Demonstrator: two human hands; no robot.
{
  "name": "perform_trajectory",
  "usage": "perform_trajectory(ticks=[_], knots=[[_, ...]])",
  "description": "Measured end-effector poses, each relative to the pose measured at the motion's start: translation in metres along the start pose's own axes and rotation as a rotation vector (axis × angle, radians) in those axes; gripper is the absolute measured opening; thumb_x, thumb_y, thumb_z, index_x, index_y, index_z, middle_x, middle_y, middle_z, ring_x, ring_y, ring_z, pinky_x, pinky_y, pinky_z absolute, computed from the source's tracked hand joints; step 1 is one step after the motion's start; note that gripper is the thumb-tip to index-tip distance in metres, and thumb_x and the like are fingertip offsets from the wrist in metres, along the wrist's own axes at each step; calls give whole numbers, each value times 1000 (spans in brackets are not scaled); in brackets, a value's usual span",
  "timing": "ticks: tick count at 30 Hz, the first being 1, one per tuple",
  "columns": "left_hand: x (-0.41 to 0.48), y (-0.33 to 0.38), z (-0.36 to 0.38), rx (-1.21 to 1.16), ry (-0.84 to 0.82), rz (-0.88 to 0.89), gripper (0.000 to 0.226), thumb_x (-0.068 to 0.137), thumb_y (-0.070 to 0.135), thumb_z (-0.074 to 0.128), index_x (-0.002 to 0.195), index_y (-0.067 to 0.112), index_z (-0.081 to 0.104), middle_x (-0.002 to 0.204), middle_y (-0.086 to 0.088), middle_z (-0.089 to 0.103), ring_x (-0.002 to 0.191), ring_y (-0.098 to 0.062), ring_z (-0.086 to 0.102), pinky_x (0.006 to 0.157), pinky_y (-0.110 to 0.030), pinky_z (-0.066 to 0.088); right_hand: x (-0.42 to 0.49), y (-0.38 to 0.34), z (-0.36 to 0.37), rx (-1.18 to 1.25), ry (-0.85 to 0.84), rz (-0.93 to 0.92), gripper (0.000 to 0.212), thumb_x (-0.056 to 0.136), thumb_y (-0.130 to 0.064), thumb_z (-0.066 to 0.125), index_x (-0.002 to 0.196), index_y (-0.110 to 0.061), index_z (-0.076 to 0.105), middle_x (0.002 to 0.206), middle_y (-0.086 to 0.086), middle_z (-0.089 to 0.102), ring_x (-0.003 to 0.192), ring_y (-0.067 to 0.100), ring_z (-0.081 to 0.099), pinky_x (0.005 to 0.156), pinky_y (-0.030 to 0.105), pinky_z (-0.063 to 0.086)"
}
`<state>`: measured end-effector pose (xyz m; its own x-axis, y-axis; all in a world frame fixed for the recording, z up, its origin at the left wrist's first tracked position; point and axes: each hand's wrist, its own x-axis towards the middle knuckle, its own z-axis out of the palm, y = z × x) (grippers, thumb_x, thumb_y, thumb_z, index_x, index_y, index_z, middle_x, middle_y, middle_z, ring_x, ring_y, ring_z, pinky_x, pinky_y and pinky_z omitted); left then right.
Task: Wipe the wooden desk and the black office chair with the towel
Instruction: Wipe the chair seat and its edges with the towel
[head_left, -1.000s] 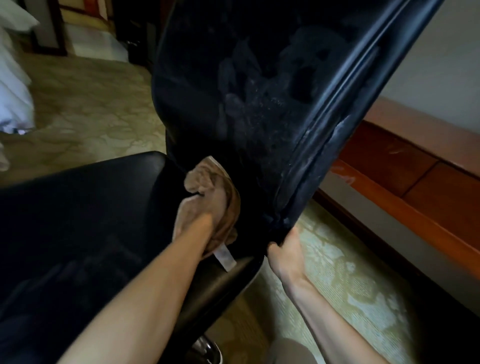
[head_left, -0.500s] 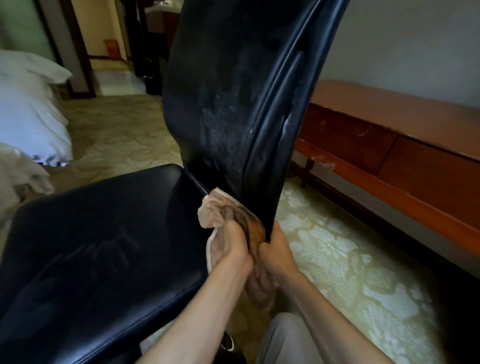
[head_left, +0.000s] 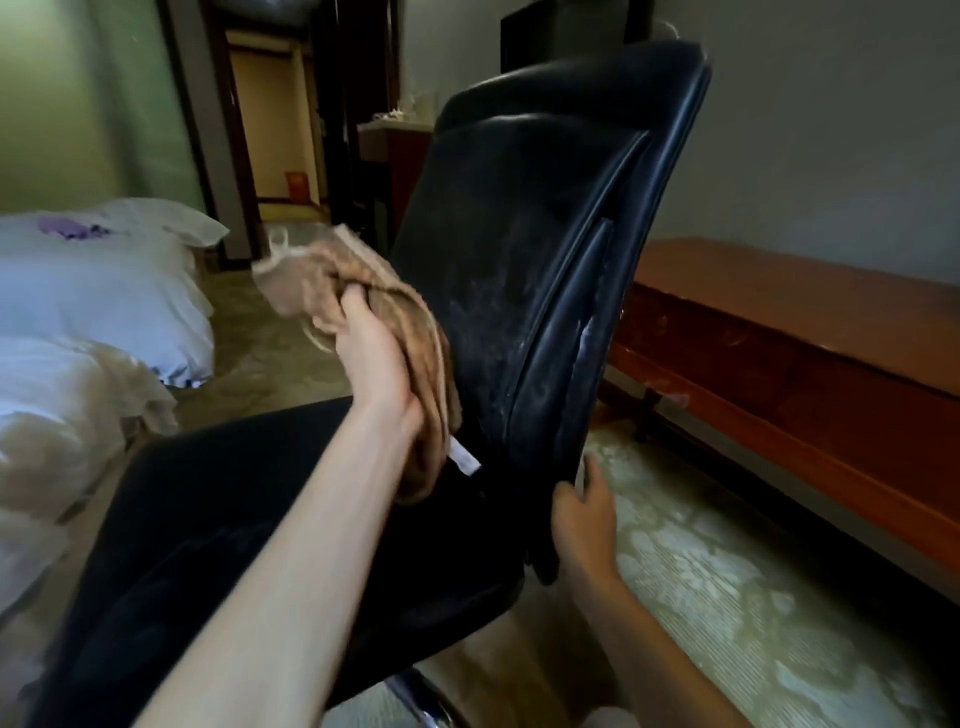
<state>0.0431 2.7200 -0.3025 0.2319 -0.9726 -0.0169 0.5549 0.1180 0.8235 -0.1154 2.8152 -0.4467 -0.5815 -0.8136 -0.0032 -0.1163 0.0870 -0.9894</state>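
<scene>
L hand (head_left: 382, 358): grip clenching bunched towel (head_left: 400, 317), pressing it against front of chair (head_left: 519, 234) backrest, mid-height, for wiping.
R hand (head_left: 582, 509): grip grasping backrest's lower side edge, prob. steadying chair vs. swivel.
Counter (head_left: 779, 322): standing behind chair, well apart from towel.
Change vs. 0.5 s ago: towel is riding higher up backrest; R hand is no longer touching towel.
</scene>
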Motion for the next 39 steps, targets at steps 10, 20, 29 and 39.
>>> perform_trajectory(ticks=[10, 20, 29, 39], knots=[[77, 8, 76, 628, -504, 304, 52, 96, 52, 60, 138, 22, 63, 139, 2, 65, 131, -12, 54, 111, -23, 36, 8, -50, 18, 0, 110, -167, 52, 102, -10, 47, 139, -45, 38, 114, -22, 61, 93, -7, 62, 71, 23, 48], [18, -74, -2, 500, -538, 360, 30, 96, 4, 67, 115, 28, 64, 103, 21, 58, 95, 27, 56, 88, 0, 41, 33, -47, 23, -3, 190, -147, 51, 95, -8, 50, 140, -32, 45, 113, -15, 63, 105, 11, 62, 84, 39, 48], [-34, -130, -80, 378, -361, 27, 26, 100, 7, 63, 114, 30, 61, 105, 1, 76, 93, -6, 73, 74, -16, 54, 33, -46, 19, -60, 135, -145, 51, 94, -11, 49, 141, -32, 48, 118, -10, 65, 111, 17, 62, 94, 44, 51], [49, 28, 106, 741, -612, 595, 95, 70, 77, 60, 148, 27, 40, 155, -7, 45, 146, -24, 39, 124, -48, 25, 35, -41, 13, -32, 74, -155, 52, 90, -6, 55, 134, -35, 53, 110, -11, 69, 101, 14, 68, 88, 46, 57]])
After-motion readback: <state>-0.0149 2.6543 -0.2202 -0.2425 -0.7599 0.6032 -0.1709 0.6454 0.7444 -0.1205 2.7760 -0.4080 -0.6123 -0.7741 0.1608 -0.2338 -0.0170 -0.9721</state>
